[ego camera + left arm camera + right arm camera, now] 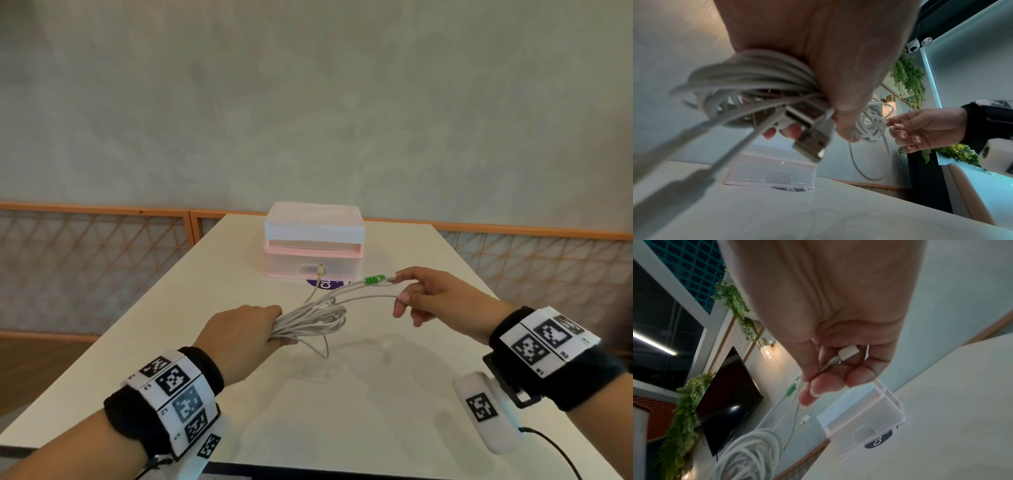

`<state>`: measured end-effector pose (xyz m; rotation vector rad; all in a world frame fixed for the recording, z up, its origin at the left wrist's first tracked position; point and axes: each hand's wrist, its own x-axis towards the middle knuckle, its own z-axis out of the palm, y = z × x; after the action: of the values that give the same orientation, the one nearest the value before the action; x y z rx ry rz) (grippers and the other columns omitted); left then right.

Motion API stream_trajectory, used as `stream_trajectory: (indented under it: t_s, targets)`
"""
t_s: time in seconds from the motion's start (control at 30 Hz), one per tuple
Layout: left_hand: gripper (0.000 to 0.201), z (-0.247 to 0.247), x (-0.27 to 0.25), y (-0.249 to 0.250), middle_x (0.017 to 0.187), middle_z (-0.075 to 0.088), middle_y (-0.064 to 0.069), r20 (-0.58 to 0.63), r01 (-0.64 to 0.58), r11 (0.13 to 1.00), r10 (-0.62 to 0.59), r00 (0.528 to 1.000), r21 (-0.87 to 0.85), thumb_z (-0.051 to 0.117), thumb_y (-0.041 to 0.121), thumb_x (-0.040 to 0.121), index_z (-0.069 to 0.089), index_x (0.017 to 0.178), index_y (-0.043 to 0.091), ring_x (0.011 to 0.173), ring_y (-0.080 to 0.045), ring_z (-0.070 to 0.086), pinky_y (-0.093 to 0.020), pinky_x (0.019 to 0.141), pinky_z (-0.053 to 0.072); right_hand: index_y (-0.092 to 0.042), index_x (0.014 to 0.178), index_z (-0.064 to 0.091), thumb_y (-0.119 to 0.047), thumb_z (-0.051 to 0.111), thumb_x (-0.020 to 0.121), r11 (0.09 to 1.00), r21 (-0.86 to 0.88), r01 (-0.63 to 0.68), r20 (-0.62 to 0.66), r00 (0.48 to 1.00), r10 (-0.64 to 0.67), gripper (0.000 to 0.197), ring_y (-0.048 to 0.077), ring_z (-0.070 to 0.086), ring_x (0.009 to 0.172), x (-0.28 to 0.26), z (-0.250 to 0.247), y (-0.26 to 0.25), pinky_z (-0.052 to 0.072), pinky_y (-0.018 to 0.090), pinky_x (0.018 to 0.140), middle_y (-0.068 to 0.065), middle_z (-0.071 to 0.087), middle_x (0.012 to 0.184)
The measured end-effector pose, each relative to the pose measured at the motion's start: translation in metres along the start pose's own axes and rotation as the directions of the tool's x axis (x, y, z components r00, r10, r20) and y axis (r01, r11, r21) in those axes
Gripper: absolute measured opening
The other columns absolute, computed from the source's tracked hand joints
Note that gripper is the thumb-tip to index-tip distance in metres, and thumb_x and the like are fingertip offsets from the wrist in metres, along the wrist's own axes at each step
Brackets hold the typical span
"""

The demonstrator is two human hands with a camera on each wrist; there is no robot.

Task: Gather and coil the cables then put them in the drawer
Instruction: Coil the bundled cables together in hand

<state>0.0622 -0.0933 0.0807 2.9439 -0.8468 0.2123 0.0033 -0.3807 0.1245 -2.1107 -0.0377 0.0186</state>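
Observation:
My left hand (246,334) grips a bundle of white cable coils (311,320) above the table; in the left wrist view the coils (748,81) and a USB plug (809,142) stick out of the fist. My right hand (431,298) pinches cable ends at a green connector (374,280), and a white plug (846,352) lies inside its fingers. One loose cable end (320,270) sticks up in front of the drawer unit (313,245). The pink-and-white drawer unit stands at the table's far middle; its lower drawer (313,267) looks closed.
The white table (342,411) runs from the near edge to the drawer unit. A blue round sticker (323,284) lies just before the unit. An orange lattice railing (92,260) runs behind the table on both sides.

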Motion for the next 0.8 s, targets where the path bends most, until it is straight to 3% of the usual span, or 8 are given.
stream_trajectory:
  t_s: [0.1,0.17,0.33,0.4,0.57,0.63,0.7,0.8]
  targets:
    - [0.037,0.001,0.000,0.001,0.066,0.049,0.007,-0.032,0.013,1.000,-0.013,0.999,-0.009,0.038,0.061,0.090,0.042,0.082,0.025,0.053,-0.010,0.045,-0.024,0.049,0.032,-0.021,0.117,0.050,-0.010,0.049,0.095,1.000,0.027,-0.007,-0.028,1.000,0.008,0.026,0.013,0.060,0.058,-0.004,0.004,0.002,0.048,0.034,0.073,0.003,0.074,0.084]
    - [0.037,0.002,0.002,0.002,0.065,0.048,0.007,-0.051,0.035,0.999,-0.036,0.998,-0.024,0.039,0.061,0.090,0.042,0.082,0.025,0.056,-0.012,0.046,-0.026,0.049,0.032,-0.017,0.116,0.052,-0.009,0.048,0.095,0.998,0.063,-0.013,-0.033,0.999,0.015,0.023,0.015,0.063,0.063,-0.008,0.010,0.000,0.048,0.034,0.076,0.002,0.074,0.086]
    - [0.037,0.006,0.007,0.012,0.063,0.048,0.005,-0.080,0.081,0.987,-0.093,0.992,-0.136,0.041,0.058,0.091,0.042,0.082,0.022,0.057,-0.017,0.049,-0.030,0.056,0.041,-0.006,0.104,0.052,-0.005,0.051,0.092,0.969,0.244,-0.040,0.097,0.995,0.016,0.012,0.021,0.068,0.076,-0.020,0.040,-0.014,0.044,0.027,0.069,0.006,0.074,0.094]
    - [0.036,0.008,0.008,0.020,0.065,0.053,0.004,-0.091,0.076,0.972,-0.099,0.991,-0.222,0.042,0.056,0.091,0.045,0.082,0.021,0.056,-0.017,0.051,-0.031,0.057,0.044,-0.009,0.099,0.049,-0.004,0.055,0.090,0.932,0.360,-0.033,0.098,0.995,-0.003,0.012,0.021,0.068,0.074,-0.021,0.053,-0.021,0.044,0.025,0.068,0.007,0.074,0.092]
    - [0.036,0.015,0.008,0.043,0.081,0.065,0.000,-0.098,0.040,0.913,-0.087,0.991,-0.406,0.043,0.053,0.090,0.055,0.089,0.020,0.075,-0.023,0.060,-0.033,0.063,0.045,-0.010,0.088,0.048,-0.005,0.063,0.085,0.803,0.596,0.009,-0.006,1.000,-0.007,0.015,0.019,0.067,0.068,-0.017,0.080,-0.032,0.052,0.019,0.058,0.013,0.072,0.083]
    - [0.035,0.018,0.007,0.047,0.082,0.066,0.001,-0.091,0.010,0.870,-0.064,0.994,-0.492,0.042,0.053,0.089,0.057,0.090,0.022,0.076,-0.022,0.061,-0.036,0.067,0.050,-0.006,0.086,0.052,-0.007,0.066,0.083,0.811,0.582,0.049,-0.063,0.998,-0.015,0.014,0.019,0.067,0.065,-0.014,0.086,-0.035,0.053,0.020,0.056,0.016,0.071,0.080]
    - [0.034,0.022,0.006,0.048,0.079,0.066,0.003,-0.091,-0.018,0.827,-0.040,0.995,-0.562,0.043,0.056,0.087,0.058,0.091,0.026,0.072,-0.017,0.061,-0.035,0.066,0.050,-0.006,0.079,0.057,-0.012,0.071,0.079,0.878,0.471,0.086,-0.148,0.989,-0.017,0.016,0.015,0.064,0.056,-0.010,0.089,-0.033,0.049,0.019,0.051,0.012,0.069,0.069]
    - [0.035,0.024,0.003,0.053,0.080,0.068,0.005,-0.085,-0.013,0.781,-0.052,0.995,-0.624,0.044,0.060,0.084,0.060,0.094,0.030,0.072,-0.013,0.061,-0.034,0.067,0.051,-0.013,0.063,0.054,-0.024,0.081,0.069,0.958,0.243,0.151,-0.333,0.941,-0.064,0.029,0.010,0.041,0.047,-0.004,0.094,-0.024,0.036,0.022,0.051,-0.005,0.048,0.049]
